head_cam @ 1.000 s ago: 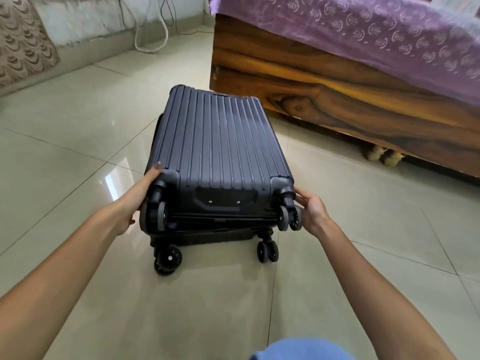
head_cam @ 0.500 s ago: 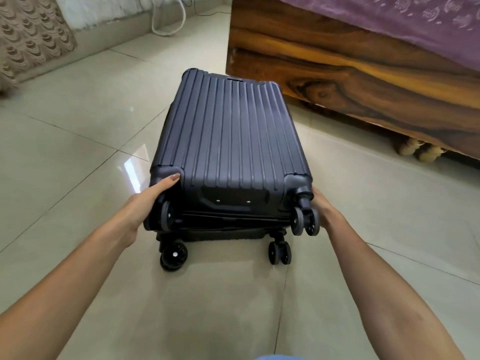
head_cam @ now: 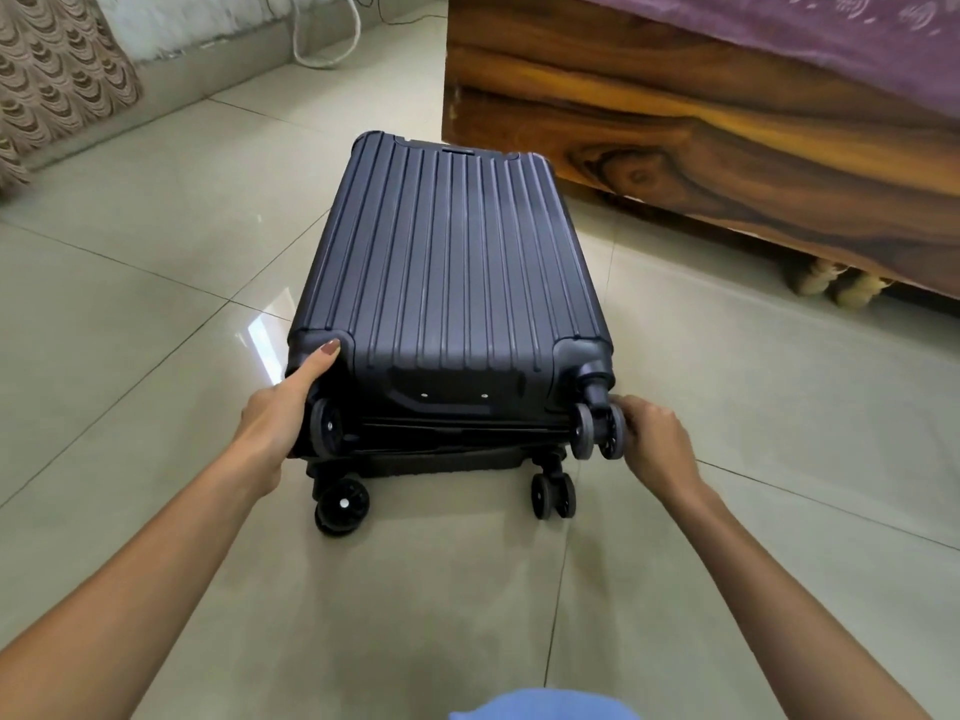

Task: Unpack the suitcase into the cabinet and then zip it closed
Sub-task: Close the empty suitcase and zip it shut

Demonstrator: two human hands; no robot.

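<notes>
tiled floor (head_cam: 156, 304); flat suitcase (head_cam: 447, 262) between left hand (head_cam: 283, 418) and right hand (head_cam: 654, 439)

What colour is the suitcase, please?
The suitcase is dark navy, with lengthwise ribs; the head view shows it best.

We log a dark navy ribbed suitcase (head_cam: 447, 283) with black wheels (head_cam: 340, 504), cream glossy floor tiles (head_cam: 156, 304), brown bed frame (head_cam: 727, 148) with orange-and-dark wood grain, purple bedspread (head_cam: 831, 39) with pale round motifs, beige fabric (head_cam: 57, 80) with brown scallops, white cable (head_cam: 332, 59).
</notes>
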